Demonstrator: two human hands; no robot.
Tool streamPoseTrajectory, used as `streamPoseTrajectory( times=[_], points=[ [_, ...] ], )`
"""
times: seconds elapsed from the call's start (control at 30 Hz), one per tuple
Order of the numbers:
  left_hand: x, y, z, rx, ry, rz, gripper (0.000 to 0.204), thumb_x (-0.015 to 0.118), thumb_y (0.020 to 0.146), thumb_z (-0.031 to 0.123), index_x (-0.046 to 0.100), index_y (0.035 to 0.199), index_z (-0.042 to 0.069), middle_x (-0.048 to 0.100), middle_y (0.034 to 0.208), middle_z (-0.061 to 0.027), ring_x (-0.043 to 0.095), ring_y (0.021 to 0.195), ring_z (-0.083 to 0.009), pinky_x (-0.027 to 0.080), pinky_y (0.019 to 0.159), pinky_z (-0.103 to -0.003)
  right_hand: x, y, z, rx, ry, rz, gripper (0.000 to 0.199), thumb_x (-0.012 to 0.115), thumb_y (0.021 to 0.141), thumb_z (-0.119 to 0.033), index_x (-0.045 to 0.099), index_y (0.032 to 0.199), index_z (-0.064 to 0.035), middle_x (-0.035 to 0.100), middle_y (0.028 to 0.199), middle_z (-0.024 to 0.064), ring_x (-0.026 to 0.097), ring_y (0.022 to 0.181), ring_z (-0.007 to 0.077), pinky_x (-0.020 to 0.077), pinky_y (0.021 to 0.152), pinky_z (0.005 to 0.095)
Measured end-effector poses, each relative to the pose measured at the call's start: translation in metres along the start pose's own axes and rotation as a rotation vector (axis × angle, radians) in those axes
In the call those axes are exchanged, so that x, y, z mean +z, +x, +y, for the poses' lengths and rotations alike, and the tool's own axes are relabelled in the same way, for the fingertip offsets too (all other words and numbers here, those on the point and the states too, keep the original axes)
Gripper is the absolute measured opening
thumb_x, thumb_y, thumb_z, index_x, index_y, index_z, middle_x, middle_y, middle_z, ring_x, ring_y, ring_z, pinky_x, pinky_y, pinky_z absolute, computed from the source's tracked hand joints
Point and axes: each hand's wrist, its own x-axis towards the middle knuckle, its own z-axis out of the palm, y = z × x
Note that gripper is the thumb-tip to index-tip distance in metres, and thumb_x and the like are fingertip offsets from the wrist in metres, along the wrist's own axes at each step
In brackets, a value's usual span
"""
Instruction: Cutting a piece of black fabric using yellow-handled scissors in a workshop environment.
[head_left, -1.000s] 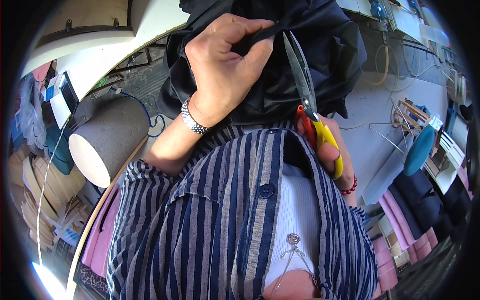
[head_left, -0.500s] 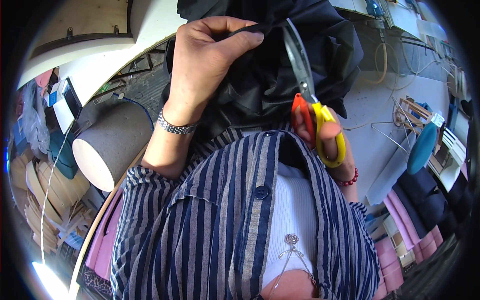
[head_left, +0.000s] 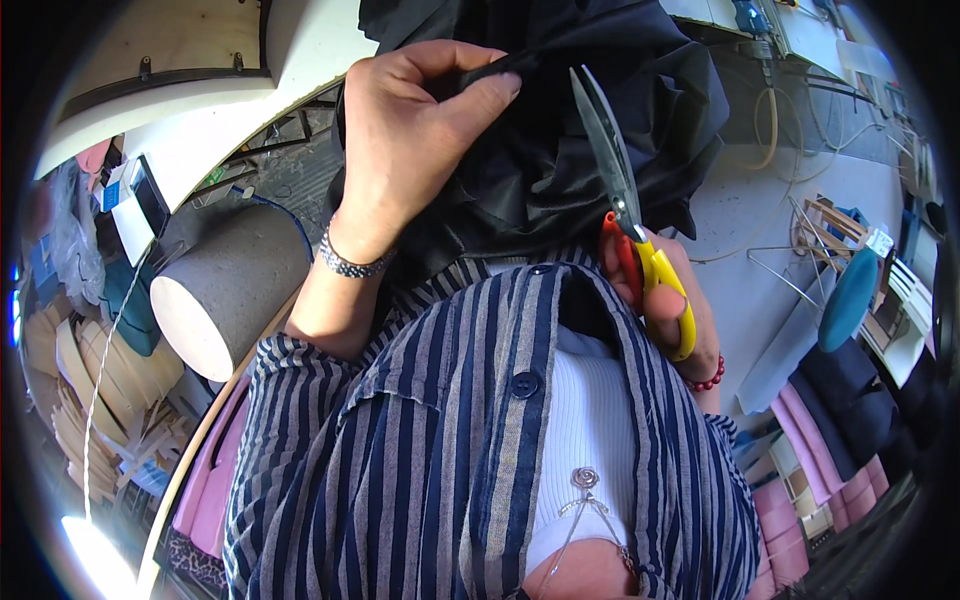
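Left hand (head_left: 415, 150): a second ago it lay toward two o'clock of its present spot, fingers stretched along a fold of the black fabric (head_left: 560, 150); now it sits nearer eleven o'clock, thumb and forefinger pinching a fabric edge.
Scissors (head_left: 625, 205): blades have swung from tilting toward eleven o'clock to nearer twelve, tips higher on the cloth.
Right hand (head_left: 680, 300): drawn slightly up with the handles.

A small white card with a dark edge (head_left: 128, 215) lies at far left; beside it, a blue-and-white packet (head_left: 108, 190).
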Motion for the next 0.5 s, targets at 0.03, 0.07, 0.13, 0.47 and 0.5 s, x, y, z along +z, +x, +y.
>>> streamPoseTrajectory(
  times=[0.03,0.07,0.13,0.47,0.5],
  points=[
    [0.001,-0.001,0.002,0.058,0.101,0.032,0.017,0.072,0.073,0.011,0.068,0.084,-0.001,0.067,0.072,-0.0049,0.060,0.059,-0.0072,0.045,0.054,-0.020,0.000,0.001,0.000,-0.001,0.001,-0.001,0.063,0.052,0.075,-0.067,0.049,0.079,-0.0035,0.050,0.063,0.0041,0.049,0.054,0.0130,0.0386,0.054,0.0232],
    [0.004,-0.002,0.000,0.198,0.190,0.080,0.013,0.070,0.071,0.008,0.068,0.082,0.000,0.065,0.070,-0.0067,0.060,0.058,-0.0115,0.046,0.054,-0.021,0.001,0.001,0.001,-0.061,-0.057,-0.016,0.063,0.053,0.075,-0.066,0.049,0.079,-0.0036,0.050,0.063,0.0043,0.048,0.053,0.0132,0.0383,0.054,0.0233],
    [0.005,-0.002,-0.001,0.475,0.379,0.124,0.014,0.069,0.068,0.005,0.068,0.081,0.001,0.063,0.070,-0.0093,0.062,0.058,-0.0184,0.047,0.054,-0.023,0.003,0.004,0.000,-0.120,-0.114,-0.031,0.062,0.054,0.074,-0.066,0.049,0.079,-0.0038,0.050,0.063,0.0044,0.048,0.052,0.0135,0.0380,0.053,0.0235],
    [0.006,-0.007,-0.012,0.819,0.691,0.243,0.028,0.071,0.063,0.005,0.065,0.091,0.004,0.058,0.078,-0.0052,0.058,0.063,-0.0169,0.047,0.054,-0.025,0.004,0.007,0.002,-0.195,-0.136,-0.007,0.070,0.047,0.073,-0.074,0.049,0.076,-0.0042,0.048,0.060,0.0047,0.046,0.049,0.0148,0.0368,0.052,0.0247],
    [0.006,-0.007,-0.013,0.839,0.709,0.265,0.029,0.071,0.063,0.005,0.065,0.091,0.004,0.058,0.078,-0.0048,0.058,0.063,-0.0166,0.047,0.054,-0.025,0.003,0.007,0.002,-0.203,-0.152,-0.019,0.071,0.046,0.072,-0.075,0.050,0.075,-0.0043,0.048,0.059,0.0046,0.045,0.049,0.0150,0.0366,0.051,0.0248]
  ],
)
